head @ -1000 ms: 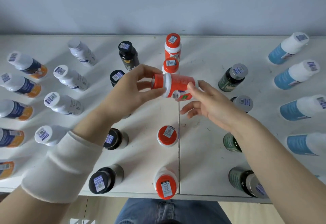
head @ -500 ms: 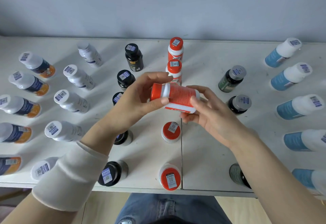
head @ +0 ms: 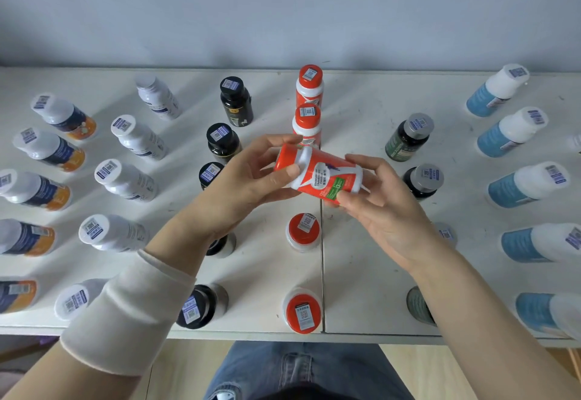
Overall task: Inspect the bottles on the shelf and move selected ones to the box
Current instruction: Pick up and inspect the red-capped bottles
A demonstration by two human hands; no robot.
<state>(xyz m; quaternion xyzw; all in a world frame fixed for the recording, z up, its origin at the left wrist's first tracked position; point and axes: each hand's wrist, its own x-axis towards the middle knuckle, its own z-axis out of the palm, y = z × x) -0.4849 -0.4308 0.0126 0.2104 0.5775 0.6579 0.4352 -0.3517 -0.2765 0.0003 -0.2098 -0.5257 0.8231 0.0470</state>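
Note:
An orange bottle [head: 320, 174] with a white shoulder and orange cap lies on its side in the air above the white shelf [head: 371, 273], its label with a green patch facing up. My left hand [head: 248, 179] pinches its cap end between thumb and fingers. My right hand [head: 374, 198] holds its base end with curled fingers. More orange bottles stand in a column behind and below it, one at the back [head: 309, 86] and one at the front edge [head: 302, 310]. No box is in view.
Rows of upright bottles fill the shelf: white ones with orange and navy labels [head: 64, 116] at left, plain white ones [head: 136, 137], black ones [head: 235, 100] in the middle, dark green ones [head: 408, 135] and blue ones [head: 512, 130] at right. A grey wall stands behind.
The orange bottle has turned in my hands so its printed label now faces up. Both hands have shifted slightly lower and toward me over the shelf.

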